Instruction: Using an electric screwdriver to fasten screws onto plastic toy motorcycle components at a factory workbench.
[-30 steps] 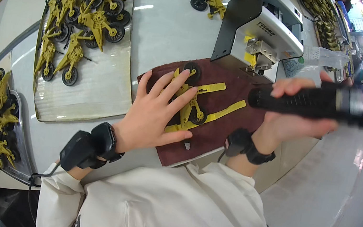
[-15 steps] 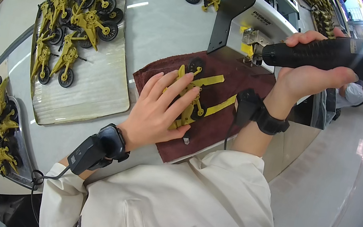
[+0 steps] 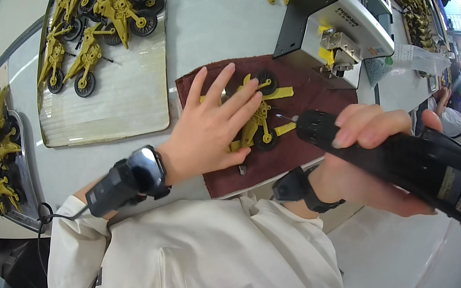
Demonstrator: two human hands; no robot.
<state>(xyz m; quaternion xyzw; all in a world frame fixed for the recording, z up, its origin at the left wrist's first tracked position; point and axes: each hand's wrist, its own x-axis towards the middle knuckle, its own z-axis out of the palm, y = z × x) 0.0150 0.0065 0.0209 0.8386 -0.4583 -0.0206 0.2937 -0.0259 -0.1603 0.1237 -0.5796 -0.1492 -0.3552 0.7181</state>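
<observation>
Your left hand (image 3: 209, 125) lies spread over the yellow model part (image 3: 254, 125), fingers fanned and thumb apart, covering its left side without closing around it. The part sits on the maroon cloth (image 3: 312, 100), roughly midway between the cloth's far and near edges, showing just right of your left index finger and thumb. Your right hand (image 3: 345, 175) is wrapped around a black power screwdriver (image 3: 411, 165), its nose over the cloth's right side, its body out past that edge. The thin bit (image 3: 286, 117) points left toward the part's right side, near it and apparently not touching. Your left hand is the nearer one. The part's visible length runs from near edge to far edge, roughly crosswise to the screwdriver, with a far wheel (image 3: 271, 79) and a near wheel (image 3: 268, 141), both black. Yellow strips (image 3: 281, 93) stretch rightward beside it. Your palm hides the rest; which end is front cannot be told.
</observation>
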